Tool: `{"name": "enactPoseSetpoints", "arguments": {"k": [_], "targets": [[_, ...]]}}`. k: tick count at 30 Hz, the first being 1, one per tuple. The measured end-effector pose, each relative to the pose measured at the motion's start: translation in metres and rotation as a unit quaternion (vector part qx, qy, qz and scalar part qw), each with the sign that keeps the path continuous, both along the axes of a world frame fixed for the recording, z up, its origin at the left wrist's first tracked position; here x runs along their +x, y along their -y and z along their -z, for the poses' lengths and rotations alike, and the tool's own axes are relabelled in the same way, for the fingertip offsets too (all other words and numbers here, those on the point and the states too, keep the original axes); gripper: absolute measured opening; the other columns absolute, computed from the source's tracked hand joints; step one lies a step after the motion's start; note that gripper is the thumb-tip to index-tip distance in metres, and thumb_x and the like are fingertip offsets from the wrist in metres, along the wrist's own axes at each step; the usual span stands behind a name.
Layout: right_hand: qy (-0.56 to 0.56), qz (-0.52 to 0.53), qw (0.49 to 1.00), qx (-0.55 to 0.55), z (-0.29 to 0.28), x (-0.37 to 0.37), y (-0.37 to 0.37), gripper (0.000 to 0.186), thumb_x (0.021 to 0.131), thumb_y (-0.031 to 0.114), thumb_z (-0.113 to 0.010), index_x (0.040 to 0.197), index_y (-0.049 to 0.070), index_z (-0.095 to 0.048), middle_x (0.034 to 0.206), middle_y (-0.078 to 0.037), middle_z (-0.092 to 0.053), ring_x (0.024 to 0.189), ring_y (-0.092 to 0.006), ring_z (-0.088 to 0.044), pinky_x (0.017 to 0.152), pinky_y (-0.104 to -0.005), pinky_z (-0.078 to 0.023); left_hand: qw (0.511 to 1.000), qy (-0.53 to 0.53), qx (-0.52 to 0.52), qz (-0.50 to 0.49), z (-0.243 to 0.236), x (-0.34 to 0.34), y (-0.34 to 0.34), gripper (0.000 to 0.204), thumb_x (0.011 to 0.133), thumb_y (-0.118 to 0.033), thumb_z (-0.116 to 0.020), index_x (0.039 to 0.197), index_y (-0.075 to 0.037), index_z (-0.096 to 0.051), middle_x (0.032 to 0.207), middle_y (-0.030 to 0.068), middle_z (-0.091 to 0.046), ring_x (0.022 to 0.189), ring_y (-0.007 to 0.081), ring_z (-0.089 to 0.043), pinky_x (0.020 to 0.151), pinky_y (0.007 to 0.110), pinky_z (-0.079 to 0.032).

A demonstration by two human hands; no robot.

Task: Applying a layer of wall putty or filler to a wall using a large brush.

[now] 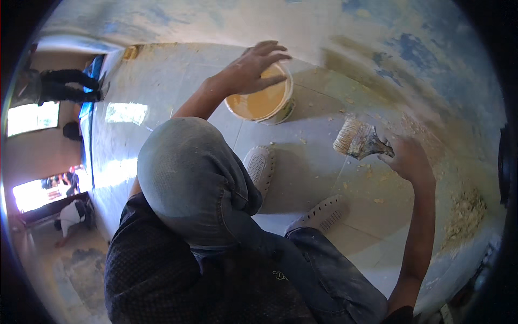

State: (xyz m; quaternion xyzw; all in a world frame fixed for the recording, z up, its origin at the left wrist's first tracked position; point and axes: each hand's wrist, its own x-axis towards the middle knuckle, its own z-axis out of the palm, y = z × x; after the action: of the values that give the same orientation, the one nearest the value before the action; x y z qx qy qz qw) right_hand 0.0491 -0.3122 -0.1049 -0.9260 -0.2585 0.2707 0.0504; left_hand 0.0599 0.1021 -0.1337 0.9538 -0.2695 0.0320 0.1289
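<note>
A wide paintbrush [357,139] with pale bristles and a dark, paint-smeared handle points leftward over the floor. My right hand [408,157] is closed round the end of its handle. At the upper middle stands a white bucket [284,111] with yellowish-tan liquid [260,103] in it. Over the bucket's far left rim reaches my left hand [256,67], its fingers stretched out and the thumb across the opening. Whether that hand touches the rim I cannot tell. The bristles are well apart from the bucket.
My knee [183,167] and light perforated clogs [260,168] are close below the bucket. Crumbs lie about the tiled floor [307,173], with a debris heap [465,216] at right. A patchy blue-and-white wall [302,27] runs along the far side. Other people [73,216] are at far left.
</note>
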Motion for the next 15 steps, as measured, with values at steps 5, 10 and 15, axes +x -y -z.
{"name": "enactPoseSetpoints", "arguments": {"k": [5,10,15], "targets": [[0.047,-0.022,0.997,0.050,0.025,-0.013,0.016,0.057,0.075,0.030,-0.074,0.124,0.006,-0.056,0.101,-0.019,-0.065,0.094,-0.0376,-0.061,0.082,-0.0452,-0.047,0.988,-0.089,0.094,0.088,0.016,0.008,0.018,0.037,0.095,-0.040,-0.051,0.111,-0.011,-0.066,0.124,0.0077,-0.060,0.133,0.0253,-0.041,0.116,0.053,-0.021],[0.025,-0.004,0.999,0.046,0.035,-0.013,0.023,0.053,0.074,0.028,-0.075,0.119,0.006,-0.058,0.098,-0.019,-0.065,0.092,-0.0382,-0.061,0.081,-0.0458,-0.047,0.989,-0.093,0.083,0.082,-0.003,0.006,-0.003,0.029,0.093,-0.030,-0.052,0.107,-0.008,-0.066,0.115,0.0073,-0.064,0.123,0.0259,-0.051,0.115,0.053,-0.022],[0.038,-0.034,0.997,0.049,0.039,0.000,0.014,0.049,0.074,0.027,-0.075,0.114,0.005,-0.059,0.094,-0.020,-0.065,0.091,-0.0396,-0.061,0.080,-0.0467,-0.047,0.996,-0.053,0.011,0.076,0.004,-0.013,0.001,0.036,0.094,-0.034,-0.050,0.123,-0.015,-0.059,0.133,0.0069,-0.054,0.134,0.0280,-0.039,0.116,0.054,-0.020]]}}
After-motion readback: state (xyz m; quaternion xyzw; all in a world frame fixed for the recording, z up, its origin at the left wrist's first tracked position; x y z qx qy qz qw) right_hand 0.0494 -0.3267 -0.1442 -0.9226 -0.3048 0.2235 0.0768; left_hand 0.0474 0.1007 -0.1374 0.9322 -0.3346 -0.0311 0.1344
